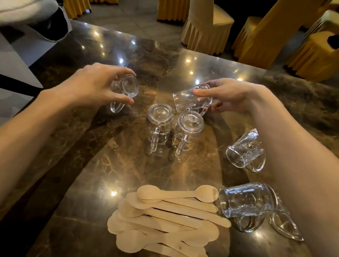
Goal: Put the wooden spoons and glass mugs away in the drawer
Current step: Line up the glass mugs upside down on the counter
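While both arms are stretched over the dark marble table [90,168], a glass mug is gripped in each hand; the left hand [94,86] is closed around an upturned mug [126,88], its base facing the camera and its handle hanging below the fingers; the right hand [227,95] is closed on a tilted mug [192,99], whose mouth is turned to the left. Just beneath these, two mugs [159,123] [188,130] are stood upside down side by side, handles pointed toward the viewer; two more mugs [245,151] [246,202] are laid on their sides near the right forearm, well apart from the pair. A loose heap of wooden spoons [165,223] is spread on the near part of the table, just beside the nearest lying mug; whether they touch cannot be told. No drawer is seen. Chairs in yellow covers [207,24] are ranged beyond the far edge.
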Tool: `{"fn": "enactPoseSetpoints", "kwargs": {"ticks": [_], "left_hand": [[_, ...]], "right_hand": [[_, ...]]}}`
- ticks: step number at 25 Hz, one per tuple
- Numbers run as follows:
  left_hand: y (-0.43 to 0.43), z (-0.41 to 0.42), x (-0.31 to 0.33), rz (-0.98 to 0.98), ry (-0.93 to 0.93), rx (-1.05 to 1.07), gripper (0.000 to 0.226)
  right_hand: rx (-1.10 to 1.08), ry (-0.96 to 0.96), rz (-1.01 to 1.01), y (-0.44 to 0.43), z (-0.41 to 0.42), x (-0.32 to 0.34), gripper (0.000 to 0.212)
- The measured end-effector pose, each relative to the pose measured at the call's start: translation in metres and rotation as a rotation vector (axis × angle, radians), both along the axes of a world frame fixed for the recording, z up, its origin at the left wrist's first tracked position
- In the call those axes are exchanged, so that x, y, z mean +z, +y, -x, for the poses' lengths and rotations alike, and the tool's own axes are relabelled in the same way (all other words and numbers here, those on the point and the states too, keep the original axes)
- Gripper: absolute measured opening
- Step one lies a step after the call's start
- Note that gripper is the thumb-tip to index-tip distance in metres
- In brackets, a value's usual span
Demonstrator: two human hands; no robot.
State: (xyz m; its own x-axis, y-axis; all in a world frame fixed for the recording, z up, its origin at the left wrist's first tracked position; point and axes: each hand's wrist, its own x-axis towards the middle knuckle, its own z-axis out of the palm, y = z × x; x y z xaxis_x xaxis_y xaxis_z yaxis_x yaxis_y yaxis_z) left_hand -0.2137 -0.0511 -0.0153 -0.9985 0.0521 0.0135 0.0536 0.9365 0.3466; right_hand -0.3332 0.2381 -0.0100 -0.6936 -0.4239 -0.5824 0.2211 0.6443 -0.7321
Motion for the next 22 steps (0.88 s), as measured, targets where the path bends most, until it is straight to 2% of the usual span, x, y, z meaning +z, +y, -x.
{"fn": "enactPoseSetpoints", "kwargs": {"ticks": [3,5,8,11,15,22], "left_hand": [[-0.002,-0.005,0.004,-0.269,-0.016,0.070,0.074],[-0.002,-0.008,0.002,-0.406,-0.019,0.095,0.068],[-0.003,-0.015,-0.004,-0.607,-0.045,0.118,0.062],[-0.006,-0.019,-0.011,-0.767,-0.051,0.153,0.059],[-0.005,-0.021,-0.015,-0.800,-0.048,0.130,0.058],[0.004,-0.036,-0.010,-0.781,-0.086,0.033,0.055]], "right_hand": [[-0.023,-0.030,0.044,0.010,-0.002,0.004,0.057],[-0.046,0.021,0.040,0.011,-0.005,0.004,0.066],[-0.054,0.211,-0.013,0.009,-0.011,0.008,0.071],[0.014,0.459,-0.165,0.009,-0.018,0.016,0.078],[0.034,0.670,-0.297,0.013,-0.036,0.024,0.082],[-0.002,0.843,-0.389,0.027,-0.074,0.028,0.077]]}}
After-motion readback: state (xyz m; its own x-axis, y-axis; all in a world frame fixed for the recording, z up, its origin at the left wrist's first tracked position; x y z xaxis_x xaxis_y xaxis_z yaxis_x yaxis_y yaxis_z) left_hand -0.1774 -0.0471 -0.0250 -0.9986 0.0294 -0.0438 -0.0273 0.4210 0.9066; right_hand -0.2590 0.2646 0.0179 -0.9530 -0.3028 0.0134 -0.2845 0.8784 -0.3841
